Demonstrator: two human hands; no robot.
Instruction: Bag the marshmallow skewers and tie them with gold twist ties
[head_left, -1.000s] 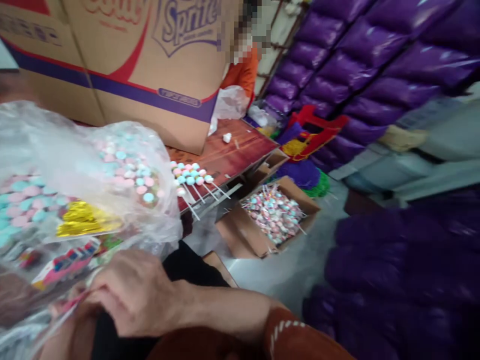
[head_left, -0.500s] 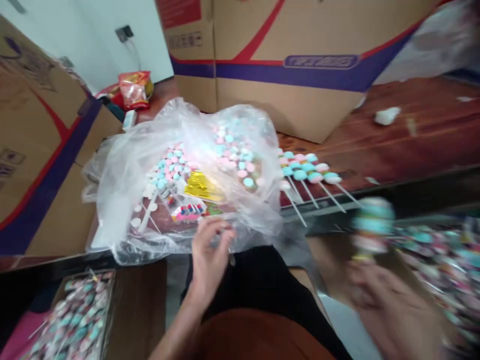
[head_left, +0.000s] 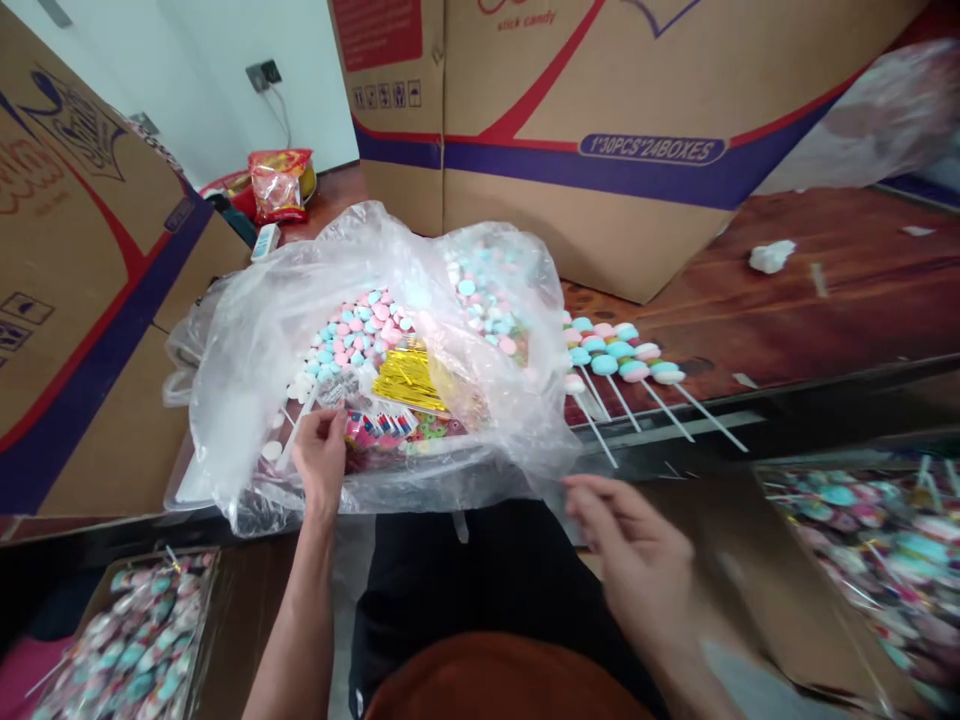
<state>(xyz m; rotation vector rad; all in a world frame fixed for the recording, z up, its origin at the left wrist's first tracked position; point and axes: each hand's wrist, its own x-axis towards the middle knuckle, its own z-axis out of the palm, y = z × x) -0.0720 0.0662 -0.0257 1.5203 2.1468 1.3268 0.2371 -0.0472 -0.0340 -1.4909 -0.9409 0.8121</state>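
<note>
My left hand (head_left: 321, 458) reaches into the tray's near left part, thumb and fingers pinched beside a stack of small clear wrappers (head_left: 341, 388) and printed labels (head_left: 382, 425). Whatever it pinches is hidden. My right hand (head_left: 637, 550) hangs over the near edge with thumb and fingers drawn together at the corner of the clear plastic sheet (head_left: 525, 440); I cannot make out what is between them. Gold twist ties (head_left: 409, 375) lie in the middle. Behind them are pink and blue candies (head_left: 356, 330). White sticks (head_left: 296, 430) lie at the left.
Several candy lollipops (head_left: 619, 350) lie on the table right of the sheet, sticks toward me. Boxes of wrapped candy stand low at the left (head_left: 142, 640) and right (head_left: 892, 560). Large cartons (head_left: 525, 180) stand behind and at the left (head_left: 97, 260). A crumpled white scrap (head_left: 772, 256) lies at the right.
My right hand has come back left from near the right box, and the candy lollipop it held is gone from it. My left hand has moved left to the wrappers and labels.
</note>
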